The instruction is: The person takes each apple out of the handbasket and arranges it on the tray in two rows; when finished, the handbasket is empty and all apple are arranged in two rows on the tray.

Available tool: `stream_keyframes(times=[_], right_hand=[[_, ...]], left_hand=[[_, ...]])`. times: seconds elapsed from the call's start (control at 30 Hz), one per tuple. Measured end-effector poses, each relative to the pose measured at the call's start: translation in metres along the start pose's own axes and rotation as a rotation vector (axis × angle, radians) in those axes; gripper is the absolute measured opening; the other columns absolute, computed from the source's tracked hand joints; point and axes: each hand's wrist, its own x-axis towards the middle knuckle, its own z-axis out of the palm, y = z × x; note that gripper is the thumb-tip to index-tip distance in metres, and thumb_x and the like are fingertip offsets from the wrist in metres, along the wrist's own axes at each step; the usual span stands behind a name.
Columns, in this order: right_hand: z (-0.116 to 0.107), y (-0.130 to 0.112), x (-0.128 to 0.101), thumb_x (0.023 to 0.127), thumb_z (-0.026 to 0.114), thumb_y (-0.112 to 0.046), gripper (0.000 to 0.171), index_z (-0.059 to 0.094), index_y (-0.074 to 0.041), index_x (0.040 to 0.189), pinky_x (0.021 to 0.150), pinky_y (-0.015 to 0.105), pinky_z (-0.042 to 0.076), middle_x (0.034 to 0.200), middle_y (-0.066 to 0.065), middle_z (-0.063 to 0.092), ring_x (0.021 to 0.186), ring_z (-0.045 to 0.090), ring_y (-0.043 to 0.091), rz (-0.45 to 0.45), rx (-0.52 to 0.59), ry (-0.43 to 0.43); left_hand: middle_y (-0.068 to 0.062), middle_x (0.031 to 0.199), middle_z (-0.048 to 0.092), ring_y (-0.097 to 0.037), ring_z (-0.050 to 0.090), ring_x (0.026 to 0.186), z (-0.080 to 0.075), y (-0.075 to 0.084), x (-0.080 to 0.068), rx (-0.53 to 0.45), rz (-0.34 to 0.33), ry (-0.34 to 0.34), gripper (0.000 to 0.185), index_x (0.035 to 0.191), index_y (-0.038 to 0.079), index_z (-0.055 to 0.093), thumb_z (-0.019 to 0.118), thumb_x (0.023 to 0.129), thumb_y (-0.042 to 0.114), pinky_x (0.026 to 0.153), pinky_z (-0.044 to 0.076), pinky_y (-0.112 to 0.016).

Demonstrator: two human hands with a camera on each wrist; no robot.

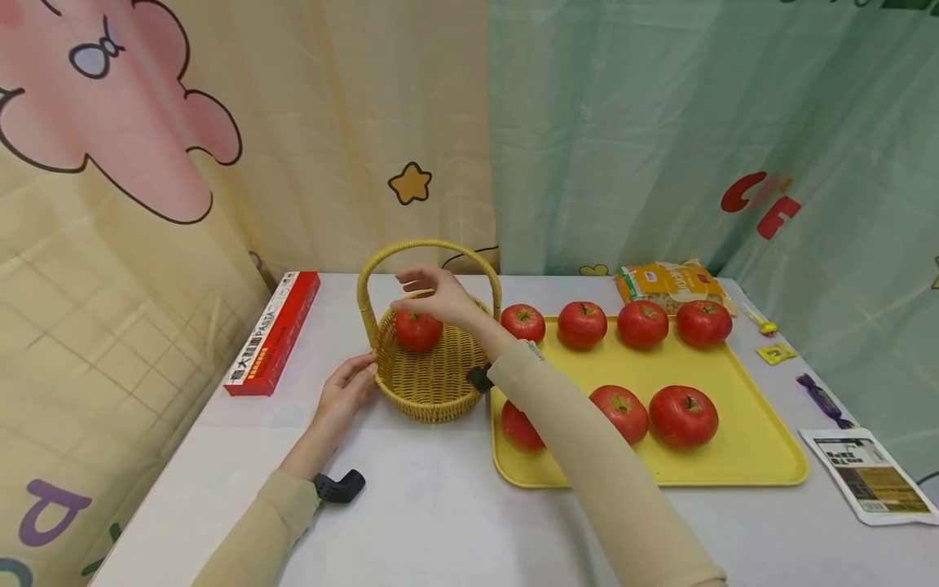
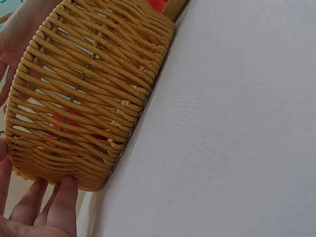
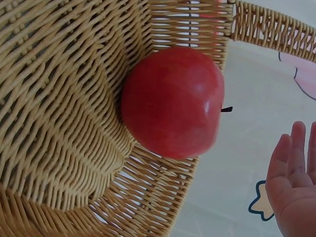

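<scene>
A wicker basket with a tall arched handle stands on the table, and one red apple lies inside it against the far wall. My left hand touches the basket's left side. In the left wrist view its fingers rest fairly straight against the woven outer wall. Above the apple, under the handle's arch, my right hand hovers with loosely bent fingers and nothing in them. The right wrist view shows that hand apart from the apple.
A yellow tray right of the basket carries several red apples, some partly behind my right sleeve. A pasta box lies left. Behind the tray is an orange food bag. Wrapped candies and a white pouch line the right edge.
</scene>
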Motion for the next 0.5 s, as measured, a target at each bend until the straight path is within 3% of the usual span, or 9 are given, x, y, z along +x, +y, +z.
stream_keyframes(times=[0.27, 0.5], right_hand=[[0.001, 0.011, 0.006, 0.079, 0.077, -0.020, 0.047, 0.058, -0.010, 0.120, 0.095, 0.031, 0.045, 0.123, 0.005, 0.057, 0.113, 0.053, 0.017, 0.048, -0.027, 0.045], [0.000, 0.023, 0.008, 0.077, 0.079, -0.018, 0.047, 0.060, -0.011, 0.120, 0.100, 0.035, 0.041, 0.122, 0.002, 0.059, 0.116, 0.051, 0.016, 0.082, -0.051, 0.025]], left_hand=[[-0.009, 0.133, 0.045, -0.008, 0.057, 0.104, 0.000, 0.000, 0.001, -0.016, 0.005, -0.010, 0.049, 0.132, -0.002, 0.045, 0.059, 0.094, 0.025, 0.089, 0.049, -0.025], [-0.011, 0.133, 0.046, -0.008, 0.057, 0.104, 0.000, 0.000, 0.000, -0.016, 0.013, -0.007, 0.049, 0.131, -0.003, 0.045, 0.059, 0.094, 0.025, 0.088, 0.049, -0.024]])
